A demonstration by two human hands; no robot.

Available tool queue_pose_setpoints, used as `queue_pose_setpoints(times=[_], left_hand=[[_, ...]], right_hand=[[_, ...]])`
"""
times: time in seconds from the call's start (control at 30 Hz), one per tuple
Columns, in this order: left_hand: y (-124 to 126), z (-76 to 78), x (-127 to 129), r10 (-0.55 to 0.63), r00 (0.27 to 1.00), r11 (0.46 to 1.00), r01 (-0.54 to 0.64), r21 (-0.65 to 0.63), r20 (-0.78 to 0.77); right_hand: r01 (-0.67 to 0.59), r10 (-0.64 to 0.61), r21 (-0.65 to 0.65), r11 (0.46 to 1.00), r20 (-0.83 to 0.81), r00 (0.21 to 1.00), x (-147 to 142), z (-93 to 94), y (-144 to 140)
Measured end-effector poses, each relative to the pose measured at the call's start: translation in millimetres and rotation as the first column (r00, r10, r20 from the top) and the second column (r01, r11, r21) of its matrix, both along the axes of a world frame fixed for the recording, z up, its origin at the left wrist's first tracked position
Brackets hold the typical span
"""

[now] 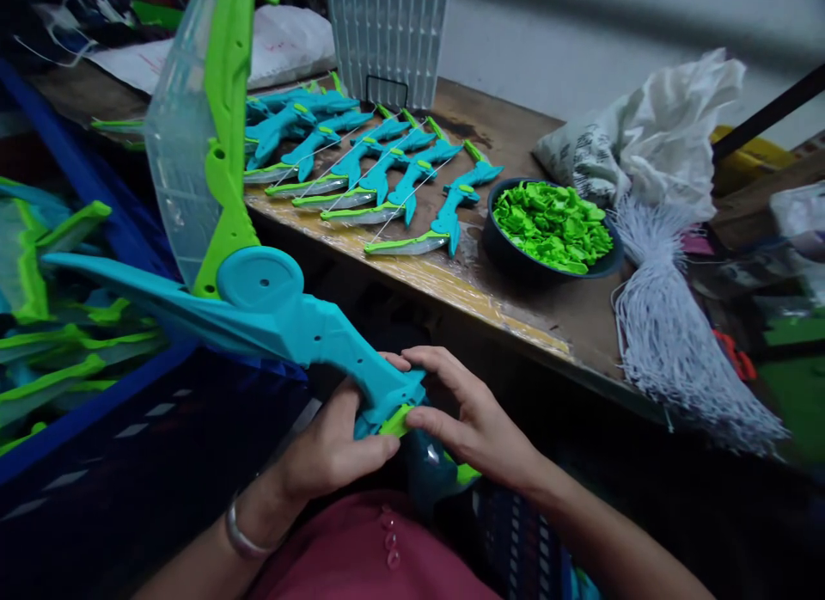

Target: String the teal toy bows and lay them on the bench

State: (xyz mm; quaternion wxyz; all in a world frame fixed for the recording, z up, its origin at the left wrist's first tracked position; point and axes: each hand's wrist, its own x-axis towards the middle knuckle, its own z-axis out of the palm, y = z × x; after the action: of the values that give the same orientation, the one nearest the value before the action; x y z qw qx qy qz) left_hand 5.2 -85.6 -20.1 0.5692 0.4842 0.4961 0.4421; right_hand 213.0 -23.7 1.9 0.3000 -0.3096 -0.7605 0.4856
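Note:
A large toy bow [341, 333] in blue plastic, with a lime-green and clear limb [229, 136] rising at the left, is held across my lap. My left hand [335, 450] wraps round its blue grip from below, thumb along the near side. My right hand [473, 415] closes on the grip's other end, its thumb pressed against a small green piece [396, 421] set in the blue body. Part of the bow's lower end is hidden behind my right hand and in shadow over my lap.
Several strung toy bows [393, 174] lie in a row on the brown table [516, 321]. Right of them stand a dark bowl [493, 247] of small green pieces and a bundle of white strings [683, 342]. A blue crate [138, 394] of bow parts sits left.

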Motion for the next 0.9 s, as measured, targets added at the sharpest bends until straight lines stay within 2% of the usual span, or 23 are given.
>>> queue_pose_setpoints(times=[0.2, 0.3, 0.47, 0.67, 0.77, 0.83, 0.9], left_hand=[[4.9, -1.8, 7.6, 0.01, 0.999, 1.0, -0.009, -0.028, 0.035], [6.0, -2.9, 8.7, 0.01, 1.0, 0.999, -0.009, -0.035, 0.018], [9.5, -2.3, 8.7, -0.085, 0.992, 0.996, 0.086, 0.008, -0.095], [17.7, 4.7, 7.3, -0.063, 0.989, 0.994, 0.074, 0.082, -0.13], [23.2, 1.4, 9.1, -0.143, 0.985, 0.975, 0.157, 0.158, -0.095], [29.7, -8.5, 8.3, -0.198, 0.978, 0.958, 0.207, 0.199, -0.066], [35.5, -22.5, 7.6, -0.208, 0.978, 0.951, 0.21, 0.229, -0.035]], right_hand=[[-0.002, -0.002, -0.146, 0.989, -0.032, 1.0, 3.7, -4.9, 3.1], [-0.016, 0.011, -0.146, 0.989, -0.036, 0.999, 2.7, -5.3, 4.9], [-0.048, 0.047, -0.155, 0.987, -0.011, 0.999, -2.3, -4.3, 13.3], [-0.118, 0.125, -0.081, 0.99, 0.082, 0.989, -5.6, -4.1, 14.5], [-0.074, 0.071, 0.016, 0.997, 0.16, 0.985, 0.7, -17.0, 11.6], [-0.039, 0.026, 0.068, 0.997, 0.188, 0.982, 5.1, -34.6, 17.4], [-0.043, 0.029, 0.068, 0.997, 0.195, 0.98, 6.3, -54.9, 26.4]])
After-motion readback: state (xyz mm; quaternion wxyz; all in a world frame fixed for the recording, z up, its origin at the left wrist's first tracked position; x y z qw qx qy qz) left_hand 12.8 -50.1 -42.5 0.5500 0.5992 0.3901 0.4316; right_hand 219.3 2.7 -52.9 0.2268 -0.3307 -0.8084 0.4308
